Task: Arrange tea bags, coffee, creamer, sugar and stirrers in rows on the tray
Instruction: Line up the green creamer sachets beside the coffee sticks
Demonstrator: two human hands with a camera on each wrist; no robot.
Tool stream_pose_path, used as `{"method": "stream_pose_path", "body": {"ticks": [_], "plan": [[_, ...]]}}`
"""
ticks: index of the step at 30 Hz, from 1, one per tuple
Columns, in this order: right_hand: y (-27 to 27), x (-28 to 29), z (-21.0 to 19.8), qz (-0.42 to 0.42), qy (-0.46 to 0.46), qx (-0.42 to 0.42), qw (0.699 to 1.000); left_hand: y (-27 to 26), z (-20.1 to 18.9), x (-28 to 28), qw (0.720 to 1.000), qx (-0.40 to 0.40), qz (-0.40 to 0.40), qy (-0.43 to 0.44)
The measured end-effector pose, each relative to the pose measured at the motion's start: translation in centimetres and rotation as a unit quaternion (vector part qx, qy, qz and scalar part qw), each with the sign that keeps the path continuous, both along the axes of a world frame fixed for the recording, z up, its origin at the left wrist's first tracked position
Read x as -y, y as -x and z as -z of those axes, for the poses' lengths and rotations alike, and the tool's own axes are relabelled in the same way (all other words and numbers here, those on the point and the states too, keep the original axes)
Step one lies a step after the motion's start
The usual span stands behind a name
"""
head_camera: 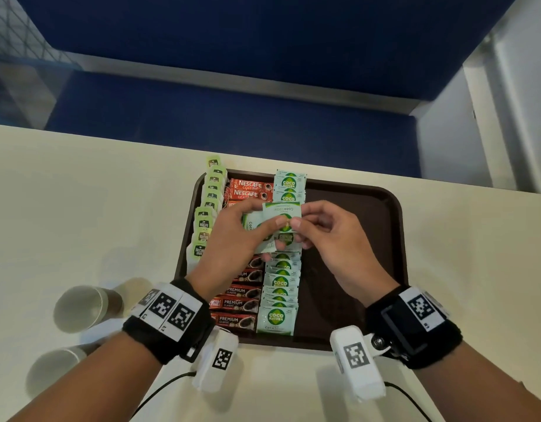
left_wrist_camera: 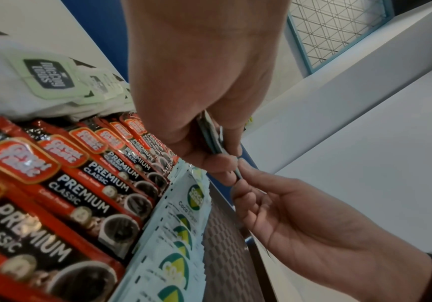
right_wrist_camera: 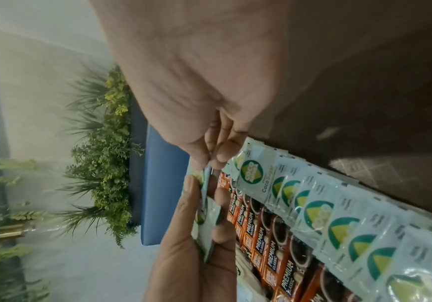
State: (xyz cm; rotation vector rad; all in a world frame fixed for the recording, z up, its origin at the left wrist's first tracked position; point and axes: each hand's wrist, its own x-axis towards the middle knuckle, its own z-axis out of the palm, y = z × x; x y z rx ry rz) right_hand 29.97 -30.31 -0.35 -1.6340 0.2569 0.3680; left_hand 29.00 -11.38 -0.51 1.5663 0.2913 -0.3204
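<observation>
Cups (head_camera: 80,309): two paper cups on the surface (head_camera: 80,193), left of the tray (head_camera: 391,239).
Rows: three; tea bags (head_camera: 206,214), coffee sticks (head_camera: 241,303), sugar sachets (head_camera: 279,287).
Left hand (head_camera: 235,239): grip holds several green-and-white sachets (head_camera: 281,213) above the tray.
Right hand (head_camera: 333,239): pinches the top one.

Head view: from above, facing forward and down onto the tabletop (head_camera: 80,184), with the whole tray (head_camera: 369,226) in frame near the far edge and both forearms entering from the near edge.

Left wrist view: very near, low over the tray's left side, facing along the left hand (left_wrist_camera: 204,85) toward the far edge.

Right wrist view: equally near, turned sideways, facing along the right hand (right_wrist_camera: 199,77) toward the tray's left.

Shared by all three: the coffee sachets (head_camera: 241,303), the sugar sachets (head_camera: 278,281), and the fingertips meeting above them.
</observation>
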Motion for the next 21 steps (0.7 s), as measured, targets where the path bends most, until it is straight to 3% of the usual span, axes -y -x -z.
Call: {"method": "stream_pose_path", "body": {"ticks": [4, 10, 15, 18, 21], "plan": [[0.0, 0.6, 0.0, -0.004, 0.03, 0.024, 0.999, 0.1, -0.3, 0.1, 0.998, -0.045, 0.042, 0.016], [-0.4, 1.2, -0.4, -0.01, 0.078, 0.054, 0.995, -0.1, -0.2, -0.3, 0.998, -0.044, 0.04, -0.008], [-0.8, 1.3, -0.7, -0.037, 0.072, 0.073, 0.994, 0.0, -0.4, -0.4, 0.993, -0.051, 0.104, -0.037], [-0.5, 1.1, -0.5, 0.017, 0.015, 0.03, 0.999, 0.3, -0.6, -0.2, 0.996, -0.05, 0.072, -0.015], [0.2, 1.0, -0.2, 0.008, -0.008, -0.029, 1.0, 0.3, -0.8, -0.1, 0.999, -0.044, 0.021, 0.008]]}}
